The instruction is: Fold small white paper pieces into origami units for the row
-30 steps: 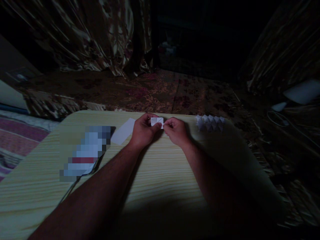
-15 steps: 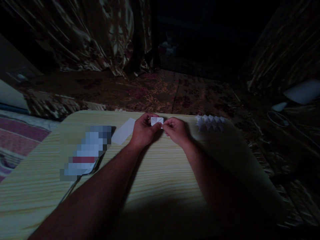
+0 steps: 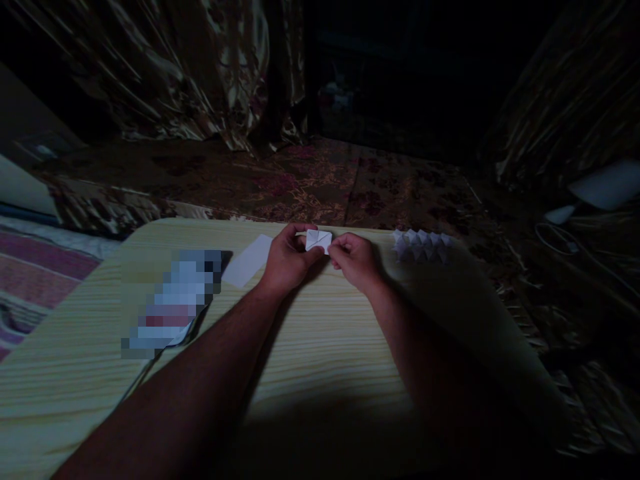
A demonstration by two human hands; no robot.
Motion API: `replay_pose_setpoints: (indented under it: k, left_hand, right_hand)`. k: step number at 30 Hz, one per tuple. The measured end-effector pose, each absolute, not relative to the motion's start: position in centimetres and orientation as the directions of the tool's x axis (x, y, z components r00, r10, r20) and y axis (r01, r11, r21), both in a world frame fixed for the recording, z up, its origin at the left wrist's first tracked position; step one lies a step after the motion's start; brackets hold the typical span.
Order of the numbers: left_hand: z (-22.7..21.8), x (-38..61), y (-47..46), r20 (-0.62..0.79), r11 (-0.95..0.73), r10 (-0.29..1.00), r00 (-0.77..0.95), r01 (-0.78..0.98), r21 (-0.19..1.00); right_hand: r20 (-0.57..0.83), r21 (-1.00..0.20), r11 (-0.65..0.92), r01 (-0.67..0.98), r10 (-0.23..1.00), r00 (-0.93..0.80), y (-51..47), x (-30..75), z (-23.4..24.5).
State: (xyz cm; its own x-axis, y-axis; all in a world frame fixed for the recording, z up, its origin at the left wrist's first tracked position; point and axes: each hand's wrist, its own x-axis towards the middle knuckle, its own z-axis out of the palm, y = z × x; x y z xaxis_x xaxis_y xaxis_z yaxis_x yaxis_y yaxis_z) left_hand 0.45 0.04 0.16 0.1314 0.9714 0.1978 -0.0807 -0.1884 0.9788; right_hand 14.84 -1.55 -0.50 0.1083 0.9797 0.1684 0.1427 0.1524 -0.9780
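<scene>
A small white folded paper [image 3: 319,239], with creases crossing its face, sits between the two hands at the table's twelve o'clock edge; whether it touches the tabletop I cannot tell. The left hand [image 3: 289,261] grips it from nine o'clock, thumb along its near edge and fingers curled behind. The right hand [image 3: 355,261], at four o'clock from the paper, has thumb and fingers closed in a pinch on its near right corner. Just beside the left hand, towards nine o'clock, lies a flat white sheet [image 3: 246,261]; beyond it, towards half past eight, a pixelated object [image 3: 175,297]. At three o'clock, pointed white paper pieces [image 3: 421,247] stand in two rows on the wood-grained table [image 3: 320,360]. Patterned cloth [image 3: 295,177] spreads at twelve.
</scene>
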Motion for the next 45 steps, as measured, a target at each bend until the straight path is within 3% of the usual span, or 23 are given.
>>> replay_pose_setpoints:
  k: [45]
  left_hand:
    - [0.15, 0.34, 0.11, 0.169, -0.153, 0.973, 0.157, -0.113, 0.982]
  right_hand:
    - [0.176, -0.97, 0.16, 0.182, 0.982, 0.074, -1.59, 14.96, -0.33]
